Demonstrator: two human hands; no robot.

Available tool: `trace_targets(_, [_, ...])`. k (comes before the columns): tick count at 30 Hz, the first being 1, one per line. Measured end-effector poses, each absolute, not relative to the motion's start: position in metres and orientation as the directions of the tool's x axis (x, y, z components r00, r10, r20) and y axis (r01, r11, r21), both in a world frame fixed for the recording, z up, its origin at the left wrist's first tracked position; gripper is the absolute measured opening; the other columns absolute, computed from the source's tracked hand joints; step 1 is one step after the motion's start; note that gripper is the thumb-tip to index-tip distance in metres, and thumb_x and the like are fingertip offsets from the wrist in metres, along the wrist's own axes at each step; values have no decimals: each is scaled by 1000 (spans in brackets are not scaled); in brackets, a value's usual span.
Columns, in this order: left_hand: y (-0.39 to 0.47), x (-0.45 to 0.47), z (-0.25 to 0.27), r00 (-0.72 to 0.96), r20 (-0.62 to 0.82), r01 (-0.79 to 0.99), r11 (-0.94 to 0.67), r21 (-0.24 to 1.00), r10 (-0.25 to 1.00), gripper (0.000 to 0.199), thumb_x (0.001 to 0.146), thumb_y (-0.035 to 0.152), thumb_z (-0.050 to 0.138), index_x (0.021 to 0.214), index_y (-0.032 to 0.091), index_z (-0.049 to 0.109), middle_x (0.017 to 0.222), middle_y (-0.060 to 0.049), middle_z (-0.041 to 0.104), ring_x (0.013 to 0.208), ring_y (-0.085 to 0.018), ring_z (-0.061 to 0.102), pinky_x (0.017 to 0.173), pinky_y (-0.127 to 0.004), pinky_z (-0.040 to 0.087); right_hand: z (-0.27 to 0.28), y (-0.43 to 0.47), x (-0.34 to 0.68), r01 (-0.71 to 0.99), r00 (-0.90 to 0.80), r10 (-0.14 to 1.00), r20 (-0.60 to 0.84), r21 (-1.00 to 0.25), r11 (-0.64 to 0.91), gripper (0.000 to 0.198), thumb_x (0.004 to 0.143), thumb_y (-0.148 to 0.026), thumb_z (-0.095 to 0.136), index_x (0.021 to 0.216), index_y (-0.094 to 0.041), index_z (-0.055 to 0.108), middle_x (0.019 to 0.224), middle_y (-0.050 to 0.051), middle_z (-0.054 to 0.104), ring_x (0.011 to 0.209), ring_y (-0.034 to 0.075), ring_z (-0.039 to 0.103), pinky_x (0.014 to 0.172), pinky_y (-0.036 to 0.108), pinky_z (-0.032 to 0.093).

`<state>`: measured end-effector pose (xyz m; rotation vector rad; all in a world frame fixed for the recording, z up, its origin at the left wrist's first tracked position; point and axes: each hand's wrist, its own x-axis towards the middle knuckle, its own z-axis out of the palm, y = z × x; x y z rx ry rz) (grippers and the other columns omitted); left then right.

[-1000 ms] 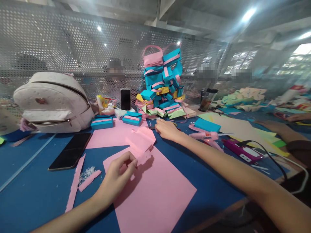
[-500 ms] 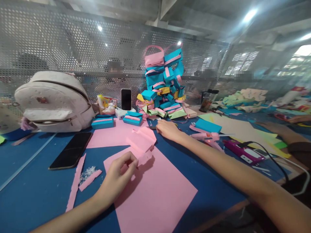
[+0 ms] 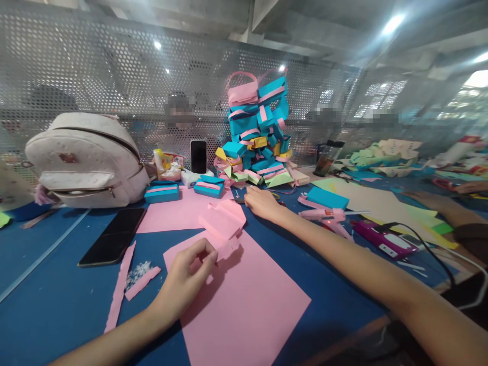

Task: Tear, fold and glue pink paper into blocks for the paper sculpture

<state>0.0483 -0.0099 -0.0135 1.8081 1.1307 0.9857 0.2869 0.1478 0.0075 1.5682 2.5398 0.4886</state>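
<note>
My left hand [image 3: 192,264] is curled in a pinch above a large pink paper sheet [image 3: 247,305]. A small torn piece of pink paper [image 3: 229,247] sticks out by its fingertips and casts a shadow on the sheet. Just beyond lies a folded pink paper piece [image 3: 223,219]. My right hand [image 3: 262,203] is stretched far forward to the blue table, its fingers closed; what they hold is hidden. A yellow-edged handle [image 3: 275,196] shows behind its knuckles. To the right of that hand rests a pink glue gun [image 3: 330,216], against a blue paper box [image 3: 327,197].
Stacked paper bags [image 3: 244,124] rise at the back. A white backpack [image 3: 84,162], a black phone [image 3: 112,238] and torn pink strips [image 3: 121,290] are on the left. A purple power bank [image 3: 383,240] with cables lies right, near another person's arm [image 3: 438,208].
Both hands stay in almost the same place and pose. The whole view has shifted very slightly.
</note>
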Motion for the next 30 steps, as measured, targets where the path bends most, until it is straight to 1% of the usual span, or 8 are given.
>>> trace_targets(12, [-10,48,-13,313,205,332,-310,891,927,28,96,34,45,72,20,51,69,3,55,67,-15,54,66,-26,39,10,144,282,856,-454,889,64,308,415,30,96,-32,59,120,-16,59,122,10,60,103,22,62,85,42,54])
trace_targets(17, [-10,49,-12,315,207,338,-313,887,926,28,97,33,45,72,20,51,68,3,55,65,-15,54,66,-26,39,9,141,279,870,-457,884,100,256,421,31,94,-32,61,119,-14,59,120,10,60,102,23,62,85,42,54])
trace_targets(19, [-10,48,-12,310,211,343,-316,885,927,28,97,33,45,72,20,50,68,2,55,66,-15,53,65,-26,39,11,138,282,880,-457,879,137,214,424,22,95,-25,58,112,-12,61,119,12,60,104,24,60,83,39,53])
trace_targets(21, [-10,48,-11,309,213,346,-318,883,927,28,96,33,45,72,20,50,68,3,55,66,-15,53,65,-26,39,17,131,286,887,-459,869,184,157,435,15,94,-15,51,104,-11,61,117,15,58,106,25,57,79,34,50])
trace_targets(23, [-9,47,-12,313,211,343,-318,884,926,29,97,34,45,72,20,51,68,3,55,65,-15,54,65,-26,40,25,120,293,884,-466,856,225,85,459,16,92,-9,45,98,-12,59,113,16,59,103,24,57,75,30,46])
trace_targets(25, [-9,47,-12,315,209,339,-315,886,926,29,97,35,45,72,20,51,68,3,55,65,-15,54,65,-26,40,33,106,301,870,-477,844,245,-4,493,15,88,-8,45,93,-16,57,103,10,62,92,20,59,70,27,42])
trace_targets(27, [-9,48,-12,312,208,339,-313,887,927,29,97,35,45,72,20,51,68,2,55,65,-15,54,64,-25,40,38,89,308,844,-492,837,238,-104,526,13,82,-8,49,85,-19,55,89,4,64,80,16,59,66,24,40])
trace_targets(30, [-10,48,-12,304,210,343,-313,886,929,29,97,34,45,72,20,51,69,2,55,65,-15,54,64,-25,40,40,65,318,801,-510,833,212,-235,550,12,76,-8,53,75,-20,53,76,-1,65,69,13,59,61,21,39])
